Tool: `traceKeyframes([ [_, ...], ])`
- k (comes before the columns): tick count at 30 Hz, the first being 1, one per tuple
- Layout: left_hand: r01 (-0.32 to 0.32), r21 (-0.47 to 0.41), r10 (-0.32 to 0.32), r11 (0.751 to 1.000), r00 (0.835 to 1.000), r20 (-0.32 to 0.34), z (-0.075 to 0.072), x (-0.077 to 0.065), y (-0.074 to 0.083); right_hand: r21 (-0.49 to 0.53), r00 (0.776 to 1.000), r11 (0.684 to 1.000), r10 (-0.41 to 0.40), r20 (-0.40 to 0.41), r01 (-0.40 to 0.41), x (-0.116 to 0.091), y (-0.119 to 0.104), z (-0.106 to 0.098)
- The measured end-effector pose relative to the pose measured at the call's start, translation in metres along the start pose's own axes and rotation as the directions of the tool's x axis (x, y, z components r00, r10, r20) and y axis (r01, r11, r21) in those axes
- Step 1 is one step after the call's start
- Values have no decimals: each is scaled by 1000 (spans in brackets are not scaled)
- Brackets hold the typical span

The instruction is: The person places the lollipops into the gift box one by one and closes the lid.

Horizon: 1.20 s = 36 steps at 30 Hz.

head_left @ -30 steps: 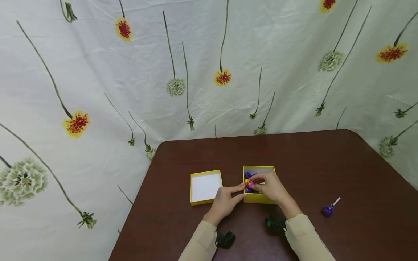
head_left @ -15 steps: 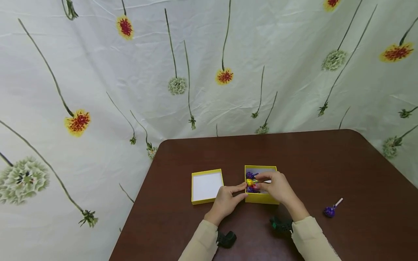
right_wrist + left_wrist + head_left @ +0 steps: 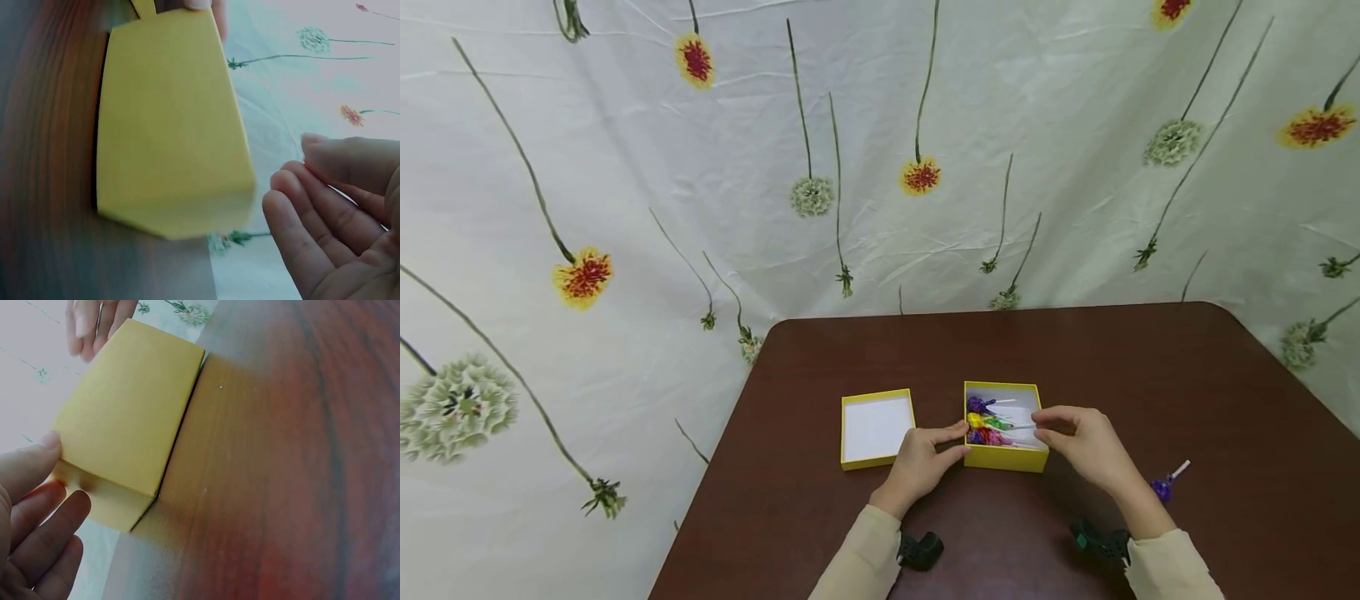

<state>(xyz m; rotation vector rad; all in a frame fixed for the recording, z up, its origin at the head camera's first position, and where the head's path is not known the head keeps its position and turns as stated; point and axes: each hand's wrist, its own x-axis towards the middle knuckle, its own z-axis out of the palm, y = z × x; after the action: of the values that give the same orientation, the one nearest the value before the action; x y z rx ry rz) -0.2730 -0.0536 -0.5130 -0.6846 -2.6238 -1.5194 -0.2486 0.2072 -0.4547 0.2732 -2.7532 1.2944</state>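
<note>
In the head view, the small yellow box (image 3: 1004,458) stands open on the table, with several wrapped lollipops inside, purple, yellow-green and red-pink (image 3: 991,423). Their white sticks (image 3: 1019,415) point right. My left hand (image 3: 920,467) touches the box's left side near the front corner, its index finger and thumb fairly straight. The left wrist view has that thumb (image 3: 30,464) at the edge of the box. Just off the box's right side is my right hand (image 3: 1086,446), fingers bent loosely, thumb and index tips close together. Nothing shows between those fingers (image 3: 325,212) in the right wrist view.
The box lid (image 3: 876,429), yellow-rimmed and white inside, lies left of the box. A single purple lollipop (image 3: 1163,488) rests on the dark wooden table (image 3: 820,358) at the right, partly behind my right wrist. A flower-print cloth (image 3: 865,125) hangs behind the table.
My right hand has let go of the red-pink lollipop inside the box and drawn back to the right, past the box's edge. The left hand stays at the box's left side.
</note>
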Motion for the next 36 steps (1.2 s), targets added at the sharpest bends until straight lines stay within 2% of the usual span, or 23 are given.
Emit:
traceKeyframes([
  [4,-2,-2,2,1000,1000,7,0,0,1,-14,999,1000,16,-31,-17,-14,12,-19],
  [8,-14,14,14,1000,1000,-2,-3,0,3,-19,1000,1000,23,-14,-23,-27,21,-37],
  [11,1,12,-1,1000,1000,-6,-5,0,3,-57,1000,998,11,12,-10,-33,28,-49],
  [15,13,5,-13,1000,1000,1,-4,-1,3,-103,995,995,25,97,-15,-40,44,-66],
  [20,2,9,-2,1000,1000,-8,-4,0,1,-149,977,988,65,202,-35,-42,69,-85],
  [23,-8,14,8,1000,1000,-12,-5,1,0,-193,972,981,78,221,-35,-41,79,-92],
  [28,-15,13,15,1000,1000,-14,-4,2,-1,-184,953,980,127,275,-77,-43,91,-99],
  [36,8,9,-8,1000,1000,-3,-1,-1,2,-242,955,959,201,218,-147,-60,107,-105],
])
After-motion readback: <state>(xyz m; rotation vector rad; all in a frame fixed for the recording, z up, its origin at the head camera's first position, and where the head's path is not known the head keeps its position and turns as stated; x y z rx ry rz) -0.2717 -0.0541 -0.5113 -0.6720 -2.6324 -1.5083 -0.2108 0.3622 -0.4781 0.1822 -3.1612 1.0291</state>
